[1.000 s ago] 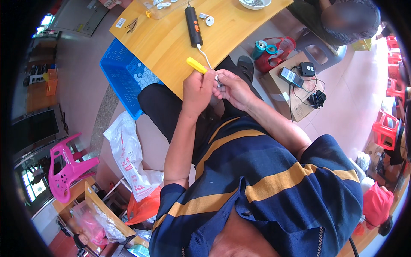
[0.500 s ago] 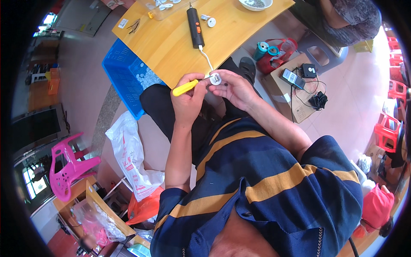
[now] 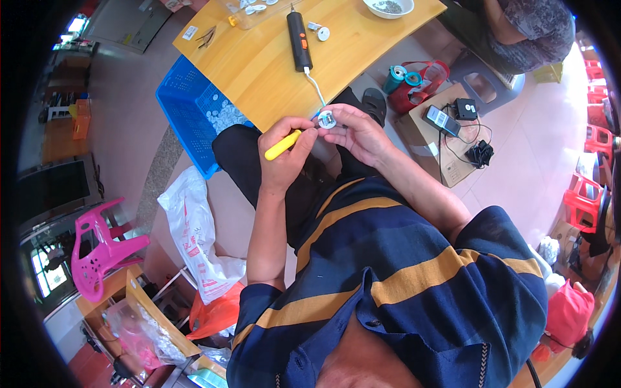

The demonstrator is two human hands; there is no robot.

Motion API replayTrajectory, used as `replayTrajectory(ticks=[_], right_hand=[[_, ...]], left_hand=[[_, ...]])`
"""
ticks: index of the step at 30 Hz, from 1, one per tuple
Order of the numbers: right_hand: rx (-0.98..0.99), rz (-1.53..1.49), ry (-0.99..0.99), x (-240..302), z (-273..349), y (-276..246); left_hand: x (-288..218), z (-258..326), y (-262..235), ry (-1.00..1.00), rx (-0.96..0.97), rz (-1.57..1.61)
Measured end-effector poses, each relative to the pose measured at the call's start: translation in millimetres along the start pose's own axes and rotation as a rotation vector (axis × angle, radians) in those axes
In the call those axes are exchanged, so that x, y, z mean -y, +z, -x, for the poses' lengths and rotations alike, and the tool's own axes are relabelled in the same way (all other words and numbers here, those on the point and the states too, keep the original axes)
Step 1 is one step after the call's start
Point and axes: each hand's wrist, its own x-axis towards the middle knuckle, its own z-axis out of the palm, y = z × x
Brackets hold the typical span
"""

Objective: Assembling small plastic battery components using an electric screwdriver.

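Over my lap, just off the table's near corner, my two hands meet. My left hand [image 3: 282, 165] is closed round a screwdriver with a yellow handle [image 3: 283, 145]; its tip end is by the part in the other hand, mostly hidden by fingers. Between the fingers of my right hand [image 3: 362, 137] is a small round white plastic part [image 3: 326, 119] with a metallic piece in its middle. On the table beyond lies a black electric screwdriver [image 3: 299, 42] with orange buttons and a white cable [image 3: 315, 88]. Beside it rests another small white part [image 3: 321, 32].
The wooden table [image 3: 259, 77] carries a white bowl [image 3: 396, 15] of small metal pieces, tweezers [image 3: 207, 37] and a clear plastic box [image 3: 262, 19]. A blue crate [image 3: 171, 107] with white pieces stands left; a cardboard box [image 3: 443, 152] stands right. Another person [image 3: 530, 32] sits far right.
The yellow handle has tilted slightly and sits deeper in my left hand's grip. The round white part has turned a little in my right fingers. The whole view has shifted slightly.
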Motion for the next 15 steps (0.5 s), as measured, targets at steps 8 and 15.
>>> replayTrajectory(ticks=[8, 15], right_hand=[[-0.025, -0.023, 0.015, -2.3, -0.8, 0.1], [-0.015, -0.084, -0.014, -7.4, -4.9, -2.1]], left_hand=[[-13.2, 2.1, 4.6, 0.086, -0.034, -0.143], [-14.3, 6.3, 11.4, 0.219, -0.045, -0.280]])
